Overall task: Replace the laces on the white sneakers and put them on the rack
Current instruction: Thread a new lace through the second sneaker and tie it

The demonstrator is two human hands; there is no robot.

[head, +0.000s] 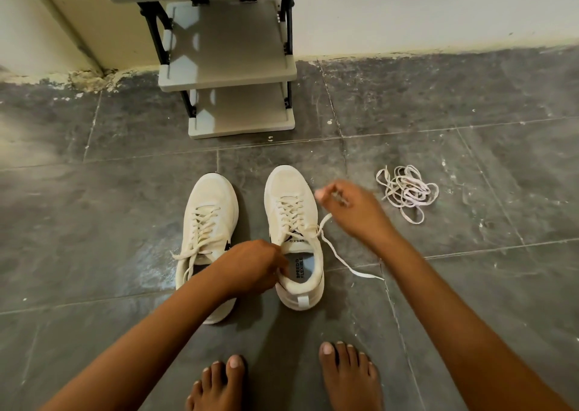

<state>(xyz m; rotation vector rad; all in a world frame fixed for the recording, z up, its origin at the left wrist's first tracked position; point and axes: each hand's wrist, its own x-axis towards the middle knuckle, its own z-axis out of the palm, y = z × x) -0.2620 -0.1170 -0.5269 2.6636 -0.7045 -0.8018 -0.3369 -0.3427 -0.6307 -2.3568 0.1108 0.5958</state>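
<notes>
Nearest, two bare feet stand on the dark tiled floor. Just ahead, the left hand curls over the collar of the right-hand sneaker, apparently steadying it so the lace can be drawn out. The right hand, blurred, is lifted beside the shoe with fingers pinched on what looks like the old lace, whose loose end trails over the floor. The other sneaker sits just beside, laced but untied. Further right lies a tangled bundle of laces, likely the replacements kept within reach. Beyond, the rack waits against the wall.
</notes>
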